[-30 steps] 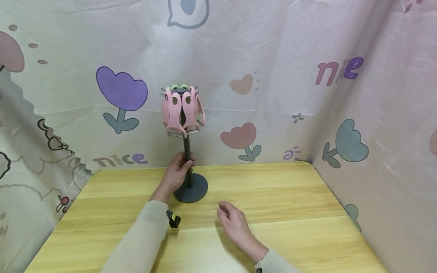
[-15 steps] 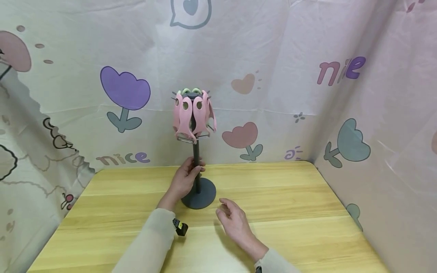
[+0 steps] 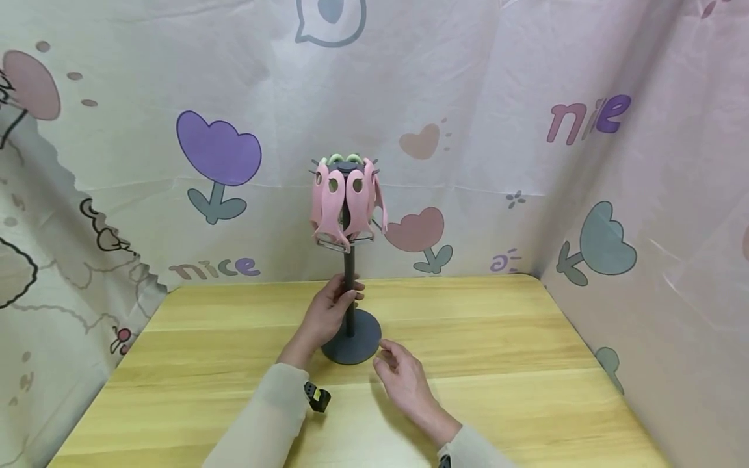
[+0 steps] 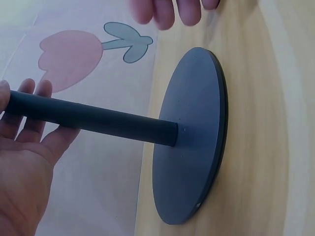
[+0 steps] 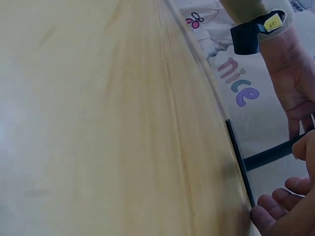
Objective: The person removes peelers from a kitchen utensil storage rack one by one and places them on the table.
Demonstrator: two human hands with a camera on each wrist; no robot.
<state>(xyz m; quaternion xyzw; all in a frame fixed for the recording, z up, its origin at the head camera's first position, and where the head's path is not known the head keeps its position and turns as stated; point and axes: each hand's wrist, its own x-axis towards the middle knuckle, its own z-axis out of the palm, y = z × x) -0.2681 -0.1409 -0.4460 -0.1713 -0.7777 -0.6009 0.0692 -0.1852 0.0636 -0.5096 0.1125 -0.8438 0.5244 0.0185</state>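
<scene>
A dark grey utensil stand [image 3: 350, 263] rises from a round base [image 3: 363, 351] on the table. Around its top hang several pink Y-shaped peelers [image 3: 332, 211], metal blades downward; green handle ends [image 3: 354, 158] show behind them. My left hand [image 3: 324, 313] grips the post below the peelers, fingers behind it and thumb in front. In the left wrist view the post [image 4: 113, 121] runs into the base, which looks flat on the table. My right hand [image 3: 405, 382] holds nothing, its fingers loosely bent beside the base's right front edge. Whether they touch that edge I cannot tell.
The wooden table [image 3: 497, 344] reaches back to a patterned cloth [image 3: 480, 84] that hangs behind it and along both sides. A small black camera [image 3: 318, 398] is strapped to my left wrist.
My left hand has brought the stand, peelers and all, to the right and a little nearer to me. The right hand has hardly moved; the base now lies close to its fingertips.
</scene>
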